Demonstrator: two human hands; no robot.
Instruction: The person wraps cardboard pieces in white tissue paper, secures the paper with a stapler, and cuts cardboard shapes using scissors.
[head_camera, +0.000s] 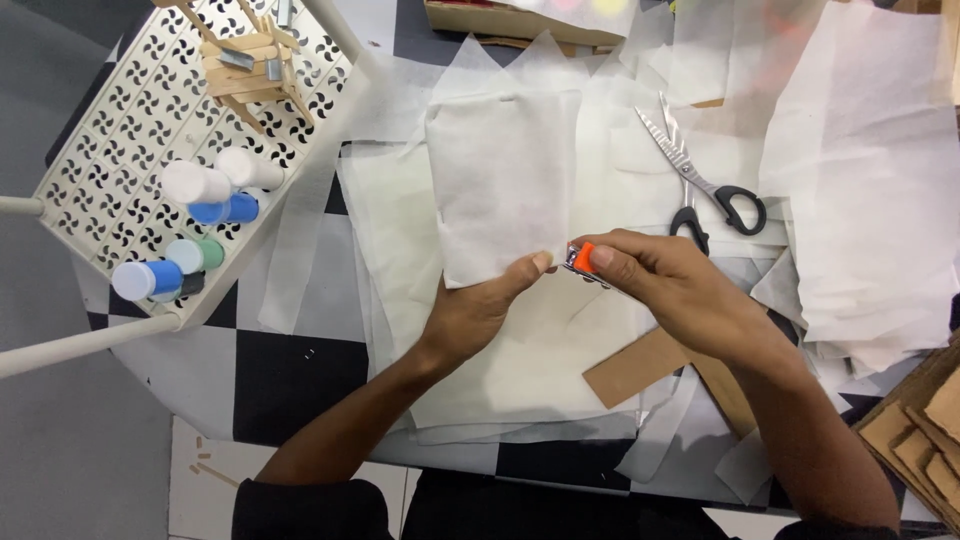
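Fingers (612, 252) of the right hand (668, 285) are closed around a small orange and silver stapler (582, 260), set against the lower right corner of a white fabric sheet (503, 185). Left hand (478, 310) pinches that same corner, thumb on top, beside the stapler. Sheet lies flat on a pile of similar white sheets (520, 370) over a black-and-white checkered table (290, 375). Scissors (700, 185) with black handles rest just beyond the right hand. Brown cardboard strip (635, 365) lies under the right wrist. White perforated tray (110, 150) at left holds small paint bottles (210, 190) and wooden sticks (250, 65).
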